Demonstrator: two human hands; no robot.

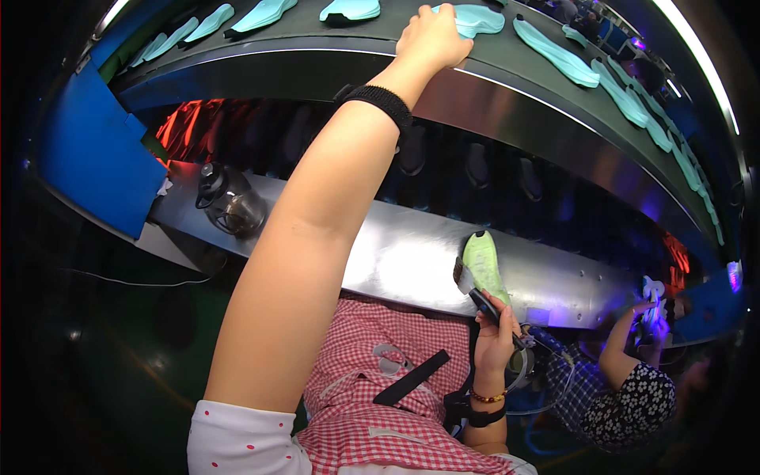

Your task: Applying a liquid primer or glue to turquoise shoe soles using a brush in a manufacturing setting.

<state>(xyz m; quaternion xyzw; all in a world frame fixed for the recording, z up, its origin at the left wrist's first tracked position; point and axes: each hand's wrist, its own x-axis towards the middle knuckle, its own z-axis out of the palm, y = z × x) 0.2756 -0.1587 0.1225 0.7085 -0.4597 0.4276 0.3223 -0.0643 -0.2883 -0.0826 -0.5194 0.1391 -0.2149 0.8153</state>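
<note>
My left hand (431, 38) reaches far forward to the conveyor belt. Its fingers are closed around the near end of a teal shoe sole (481, 21) lying there. Close to my body, my right hand (496, 340) grips a flat brush (484, 305) with a black handle, its dark bristles pointing up and left. Just beyond those fingers a lime-green shoe sole (480, 261) with a black tip lies over the metal ledge, beside the brush head. Its near end meets my right fingers; whether they hold it too, I cannot tell.
More teal soles (554, 51) lie spaced along the dark belt (301, 30). A dark glass jug (229, 199) stands on the metal ledge (396, 249) at left. Dark shoe-like shapes (477, 165) show beneath the belt. Another person (625, 396) works at lower right.
</note>
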